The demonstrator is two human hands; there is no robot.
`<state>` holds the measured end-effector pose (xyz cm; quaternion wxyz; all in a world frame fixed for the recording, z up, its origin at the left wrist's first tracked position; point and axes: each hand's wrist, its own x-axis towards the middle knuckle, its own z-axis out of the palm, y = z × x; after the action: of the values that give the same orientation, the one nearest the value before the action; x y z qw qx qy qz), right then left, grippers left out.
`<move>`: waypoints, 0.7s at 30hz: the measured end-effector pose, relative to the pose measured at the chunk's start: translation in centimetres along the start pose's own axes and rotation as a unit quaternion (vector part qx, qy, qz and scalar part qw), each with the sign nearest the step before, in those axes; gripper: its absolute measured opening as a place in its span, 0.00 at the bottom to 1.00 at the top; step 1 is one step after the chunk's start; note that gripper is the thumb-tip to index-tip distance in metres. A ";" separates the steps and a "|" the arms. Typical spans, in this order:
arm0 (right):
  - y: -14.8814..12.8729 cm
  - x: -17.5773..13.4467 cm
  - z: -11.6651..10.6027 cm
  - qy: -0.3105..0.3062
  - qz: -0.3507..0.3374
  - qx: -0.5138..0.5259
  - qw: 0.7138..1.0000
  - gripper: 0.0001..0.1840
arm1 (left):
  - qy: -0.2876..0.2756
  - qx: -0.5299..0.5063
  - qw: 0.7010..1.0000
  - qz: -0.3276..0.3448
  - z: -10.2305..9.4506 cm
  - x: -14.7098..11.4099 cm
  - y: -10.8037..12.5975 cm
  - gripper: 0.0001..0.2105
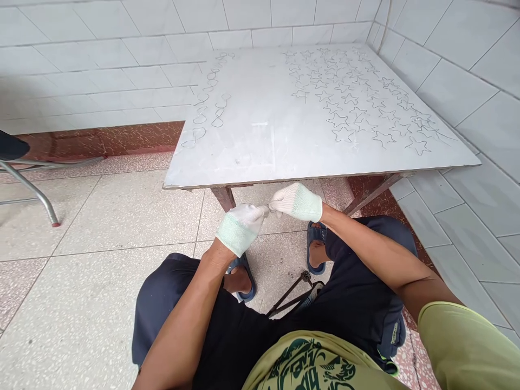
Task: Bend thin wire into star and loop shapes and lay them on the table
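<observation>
My left hand [244, 221], in a white knitted glove with a mint-green cuff, is closed in front of the table's near edge. In a matching glove, my right hand [296, 202] is closed too, its fingertips meeting those of the left. Whatever sits between the fingertips is too small and too hidden to name. Beyond the hands is the white tabletop [252, 157]. Many thin wire stars [342, 134] lie over its right half, some overlapping. Wavy wire loops [199, 133] form rows along its left side.
White tiled walls [459, 65] border the table at the back and right. A wooden table leg [223, 199] stands just past my left hand. To the far left is a metal chair leg [38, 192]. A dark metal frame [289, 295] shows between my legs on the speckled floor.
</observation>
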<state>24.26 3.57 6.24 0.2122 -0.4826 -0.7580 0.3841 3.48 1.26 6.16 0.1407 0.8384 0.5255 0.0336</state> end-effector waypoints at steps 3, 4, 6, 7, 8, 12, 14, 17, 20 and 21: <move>0.1 0.1 0.2 -0.003 0.003 0.003 1.000 0.18 | -0.047 0.107 0.993 0.011 -0.2 0.2 0.3 0.19; 0.2 0.2 0.1 -0.005 0.002 0.007 1.000 0.18 | -0.052 0.119 0.992 0.008 -0.4 0.2 0.5 0.18; 0.2 0.2 -0.1 -0.008 -0.003 0.020 1.000 0.18 | -0.050 0.124 0.991 0.004 -0.9 0.4 0.7 0.18; 0.2 0.2 -0.3 -0.007 -0.005 0.026 1.000 0.18 | -0.050 0.123 0.991 0.007 -1.1 0.4 0.8 0.17; 0.2 0.2 -0.5 -0.003 -0.007 0.030 1.000 0.18 | -0.047 0.120 0.992 0.013 -1.3 0.4 0.7 0.17; -0.1 0.2 -0.9 0.002 0.005 0.021 1.000 0.20 | -0.018 0.112 0.993 0.043 -1.6 0.5 -0.1 0.15; -0.2 0.2 -0.9 -0.008 0.016 0.030 0.999 0.20 | -0.011 0.124 0.991 0.058 -1.5 0.4 -0.6 0.15; -0.2 0.1 -1.1 -0.023 0.041 0.109 0.993 0.21 | -0.023 0.155 0.985 0.078 -1.4 0.3 -0.9 0.16; 0.0 -0.1 -1.5 -0.024 0.050 0.193 0.980 0.26 | -0.031 0.175 0.981 0.076 -1.6 0.0 -0.7 0.17; 0.0 -0.1 -1.6 -0.022 0.046 0.197 0.979 0.27 | -0.032 0.177 0.981 0.072 -1.7 0.0 -0.6 0.18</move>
<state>25.47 4.07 7.25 0.2684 -0.4572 -0.6487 0.5459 2.63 1.81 7.68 0.0043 0.8863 0.4567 -0.0772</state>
